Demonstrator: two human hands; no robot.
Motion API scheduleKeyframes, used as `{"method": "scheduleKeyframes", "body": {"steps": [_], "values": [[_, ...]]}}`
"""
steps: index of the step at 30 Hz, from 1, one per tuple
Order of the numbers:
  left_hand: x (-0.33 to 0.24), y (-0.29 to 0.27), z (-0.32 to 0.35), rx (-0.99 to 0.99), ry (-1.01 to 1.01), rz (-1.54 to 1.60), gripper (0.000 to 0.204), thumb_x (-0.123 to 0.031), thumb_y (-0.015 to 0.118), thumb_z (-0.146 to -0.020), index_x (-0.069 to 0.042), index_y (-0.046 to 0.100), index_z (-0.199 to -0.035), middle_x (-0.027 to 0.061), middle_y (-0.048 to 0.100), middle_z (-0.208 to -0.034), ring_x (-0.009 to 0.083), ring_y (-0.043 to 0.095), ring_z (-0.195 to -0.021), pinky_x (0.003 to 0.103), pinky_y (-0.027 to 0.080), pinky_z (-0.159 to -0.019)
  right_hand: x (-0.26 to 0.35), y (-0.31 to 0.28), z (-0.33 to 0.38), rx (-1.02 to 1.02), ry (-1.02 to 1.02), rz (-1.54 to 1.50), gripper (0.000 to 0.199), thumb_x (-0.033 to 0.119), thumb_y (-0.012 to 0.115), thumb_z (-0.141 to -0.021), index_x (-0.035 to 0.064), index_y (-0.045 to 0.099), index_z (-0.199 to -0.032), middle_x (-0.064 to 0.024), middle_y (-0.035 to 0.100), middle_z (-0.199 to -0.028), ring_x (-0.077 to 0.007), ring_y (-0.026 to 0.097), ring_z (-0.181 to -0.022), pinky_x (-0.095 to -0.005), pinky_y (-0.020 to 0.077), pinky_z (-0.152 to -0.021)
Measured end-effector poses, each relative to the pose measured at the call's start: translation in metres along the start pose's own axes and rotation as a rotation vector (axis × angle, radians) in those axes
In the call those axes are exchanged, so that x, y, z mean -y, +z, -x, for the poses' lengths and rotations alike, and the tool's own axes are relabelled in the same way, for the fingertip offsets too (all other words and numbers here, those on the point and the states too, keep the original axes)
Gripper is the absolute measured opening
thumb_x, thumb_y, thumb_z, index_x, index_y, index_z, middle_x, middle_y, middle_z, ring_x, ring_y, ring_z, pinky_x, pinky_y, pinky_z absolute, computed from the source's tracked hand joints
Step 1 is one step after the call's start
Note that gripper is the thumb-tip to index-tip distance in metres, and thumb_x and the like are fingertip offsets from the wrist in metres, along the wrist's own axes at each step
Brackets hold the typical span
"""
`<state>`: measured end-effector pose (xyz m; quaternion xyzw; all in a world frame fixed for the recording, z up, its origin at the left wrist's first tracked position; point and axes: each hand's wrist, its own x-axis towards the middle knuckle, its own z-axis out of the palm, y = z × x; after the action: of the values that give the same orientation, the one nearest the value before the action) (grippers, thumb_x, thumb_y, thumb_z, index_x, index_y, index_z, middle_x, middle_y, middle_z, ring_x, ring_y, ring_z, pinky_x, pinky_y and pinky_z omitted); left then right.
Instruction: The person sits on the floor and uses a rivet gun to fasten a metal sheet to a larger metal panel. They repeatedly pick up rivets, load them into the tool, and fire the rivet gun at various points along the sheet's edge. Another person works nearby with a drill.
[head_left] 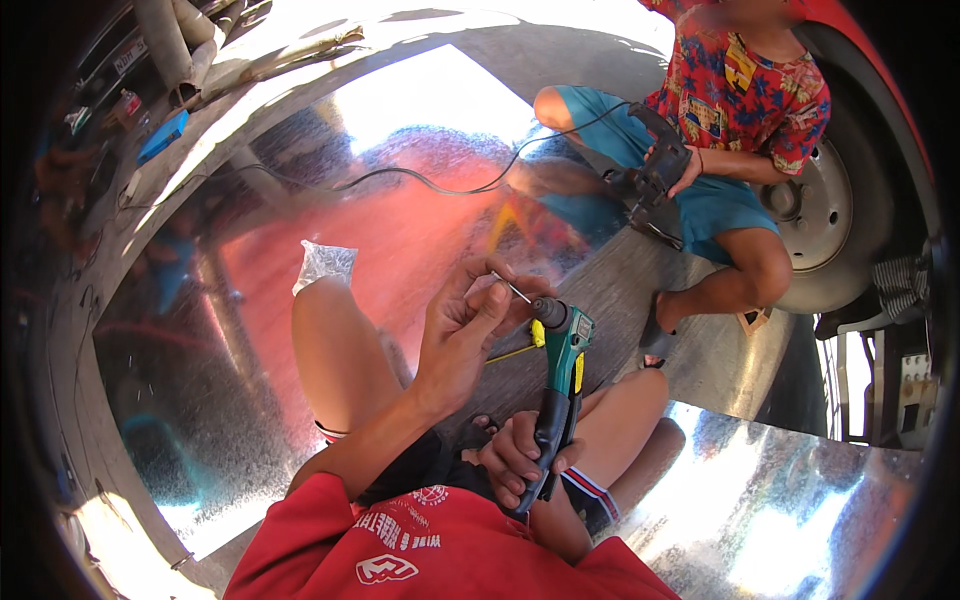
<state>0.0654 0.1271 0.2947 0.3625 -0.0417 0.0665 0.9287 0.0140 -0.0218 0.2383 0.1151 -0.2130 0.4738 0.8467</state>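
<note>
Currently: one teal-green hand tool (562,370), with long black handles (551,428) and a grey cylindrical nose (548,311), held over the lap; right hand (520,456), fingers closed around the handles. One thin silver metal pin (514,288), at the nose; left hand (468,318), thumb and fingers pinched on it. Progress, by judgement: tool in hand, pin lined up with the nose; full seating apparently left, as a length shows outside, though whether the tip is in cannot be told; squeezing the handles seemingly left too. Orientation: pin's long axis slanting from upper left to lower right, lower end toward the nose; tool's long axis running from its head down and slightly left to the handle ends near the red printed shirt (470,560); nose pointing left, toward the left hand. Adjacent: one clear crinkled plastic bag (325,265), at the left knee
</note>
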Motion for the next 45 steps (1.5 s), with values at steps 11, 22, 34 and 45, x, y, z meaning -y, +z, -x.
{"method": "scheduleKeyframes", "body": {"steps": [11,22,34,45], "values": [[0.005,-0.003,0.001,0.007,0.047,-0.056,0.017,-0.021,0.05,-0.101,-0.009,0.053,-0.113,0.017,0.066,-0.113,0.0205,0.067,-0.1,0.037,0.052,-0.093,0.006,0.008,0.005,-0.176,0.006,0.254,0.031,0.009,0.066,-0.071,-0.0035,0.047,-0.093,-0.0154,0.05,-0.081,-0.0285,0.055,-0.088,-0.051,0.0554,-0.085],[0.016,0.003,0.011,0.127,0.128,0.128,0.018,-0.027,0.047,-0.102,-0.01,0.053,-0.104,0.0097,0.063,-0.108,0.0239,0.059,-0.107,0.039,0.045,-0.093,0.006,0.009,0.013,-0.241,0.104,0.587,0.056,0.001,0.06,-0.067,-0.0119,0.044,-0.119,-0.026,0.054,-0.1,-0.0417,0.057,-0.106,-0.0592,0.0425,-0.101],[0.017,0.001,0.01,0.149,0.086,-0.023,0.027,-0.026,0.05,-0.101,-0.002,0.061,-0.106,0.0207,0.046,-0.133,0.0262,0.058,-0.109,0.041,0.045,-0.092,0.001,0.024,0.014,-0.366,0.288,0.488,0.065,-0.005,0.059,-0.073,-0.0082,0.039,-0.135,-0.0238,0.062,-0.107,-0.036,0.062,-0.108,-0.0337,0.0547,-0.079],[-0.029,0.015,0.009,0.45,-0.054,-0.298,0.029,-0.017,0.052,-0.095,0.003,0.069,-0.107,0.0262,0.047,-0.137,0.0285,0.06,-0.11,0.042,0.043,-0.099,-0.005,0.007,0.011,-0.062,0.482,0.57,0.059,-0.002,0.061,-0.088,-0.0016,0.039,-0.143,-0.009,0.071,-0.091,-0.0158,0.066,-0.086,-0.0259,0.0504,-0.081]]}}
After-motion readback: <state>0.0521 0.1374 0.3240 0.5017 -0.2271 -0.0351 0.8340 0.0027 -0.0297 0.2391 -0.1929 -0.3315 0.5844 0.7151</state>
